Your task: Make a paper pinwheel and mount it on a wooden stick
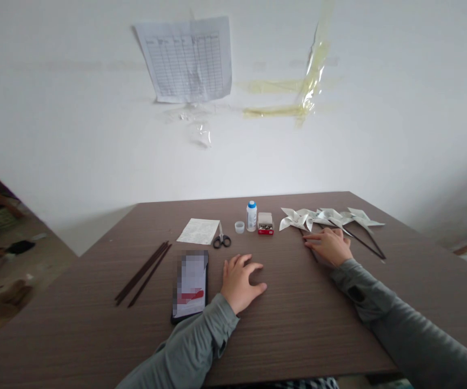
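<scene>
My left hand is spread palm down over the middle of the table, its thumb and fingers apart and nothing in them. Just left of it lies a smartphone with a lit, partly blurred screen. My right hand reaches over the thin dark stick of the leftmost paper pinwheel. Its fingers are stretched out, touching or just above that stick; I cannot tell which. Several white paper pinwheels overlap in a row behind this hand, and a dark stick runs out to its right.
Scissors with black handles lie by a folded paper sheet. Near them stand a small clear cup, a blue-capped white bottle and a red box of small metal pieces. Dark sticks lie left. A wall rises behind the table.
</scene>
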A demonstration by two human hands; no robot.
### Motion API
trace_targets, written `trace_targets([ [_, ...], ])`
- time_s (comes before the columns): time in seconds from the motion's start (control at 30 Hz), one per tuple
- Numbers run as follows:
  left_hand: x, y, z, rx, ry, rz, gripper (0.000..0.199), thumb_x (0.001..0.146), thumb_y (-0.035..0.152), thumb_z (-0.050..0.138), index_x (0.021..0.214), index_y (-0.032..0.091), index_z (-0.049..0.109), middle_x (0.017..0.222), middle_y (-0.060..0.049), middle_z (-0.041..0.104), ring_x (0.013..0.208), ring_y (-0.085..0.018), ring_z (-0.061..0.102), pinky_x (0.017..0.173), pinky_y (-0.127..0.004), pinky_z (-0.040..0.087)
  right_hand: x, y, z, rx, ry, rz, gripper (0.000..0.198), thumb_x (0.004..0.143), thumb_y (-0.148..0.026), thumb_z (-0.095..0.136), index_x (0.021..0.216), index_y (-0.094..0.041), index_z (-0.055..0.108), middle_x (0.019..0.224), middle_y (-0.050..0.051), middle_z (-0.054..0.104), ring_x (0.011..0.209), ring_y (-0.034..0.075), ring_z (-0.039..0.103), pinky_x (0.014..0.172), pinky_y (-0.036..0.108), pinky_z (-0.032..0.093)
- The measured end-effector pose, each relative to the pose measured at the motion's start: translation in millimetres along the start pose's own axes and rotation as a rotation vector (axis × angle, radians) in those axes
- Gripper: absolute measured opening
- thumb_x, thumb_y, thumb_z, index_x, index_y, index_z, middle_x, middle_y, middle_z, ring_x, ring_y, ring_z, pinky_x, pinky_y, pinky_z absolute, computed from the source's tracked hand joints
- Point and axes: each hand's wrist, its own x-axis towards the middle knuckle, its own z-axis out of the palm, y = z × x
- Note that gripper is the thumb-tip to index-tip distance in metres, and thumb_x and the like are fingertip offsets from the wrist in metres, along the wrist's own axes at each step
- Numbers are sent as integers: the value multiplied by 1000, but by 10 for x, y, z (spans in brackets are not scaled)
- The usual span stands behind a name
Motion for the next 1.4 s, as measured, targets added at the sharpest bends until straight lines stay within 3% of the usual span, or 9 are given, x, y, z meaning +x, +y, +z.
trace_targets([
  [0.43,-39,7,-53,3,-21,-11,52,98,33,107,149,37,99,193,-13,73,191,-54,53,162,-90,26,75,179,-127,-6,-12,74,32,108,-44,82,126,-34,106,145,21,89,150,54,70,124,70,55],
  [0.67,-26,-21,-38,19,-34,-13,52,99,37,106,151,38,98,194,-11,72,191,-52,51,163,-88,26,105,266,-97,0,68,48,26,104,-41,84,113,-30,106,132,22,90,139,51,70,110,64,56],
  [0.9,-8,-48,-12,12,-10,17,50,98,37,106,148,39,98,191,-11,75,188,-52,55,161,-90,29,60,155,-66,-2,88,74,40,112,-44,71,133,-34,103,146,17,89,151,50,66,127,73,55],
  [1.0,0,-60,-3,18,-7,21,50,97,38,107,146,39,99,189,-11,76,187,-53,56,161,-90,30,-21,43,33,58,144,-1,44,114,-48,67,134,-31,103,146,18,91,152,52,69,127,75,59],
  [1.1,-1,-58,-1,30,-9,23,50,98,38,106,148,39,98,190,-11,75,187,-52,56,161,-89,31,-163,-131,183,155,159,-207,44,116,-49,68,140,-33,102,153,18,92,153,50,74,129,71,63],
  [1.23,-24,-37,-16,53,-17,30,51,102,38,103,153,37,97,193,-12,73,188,-52,55,163,-85,31,-405,-405,360,242,13,-481,50,116,-49,74,160,-37,94,177,13,85,167,46,75,144,70,60],
  [1.4,-52,-45,-30,71,-17,65,53,105,39,101,158,35,95,194,-13,73,188,-51,56,163,-82,34,-604,-606,445,246,-205,-614,68,115,-54,80,182,-40,80,199,10,67,187,50,59,155,86,40],
])
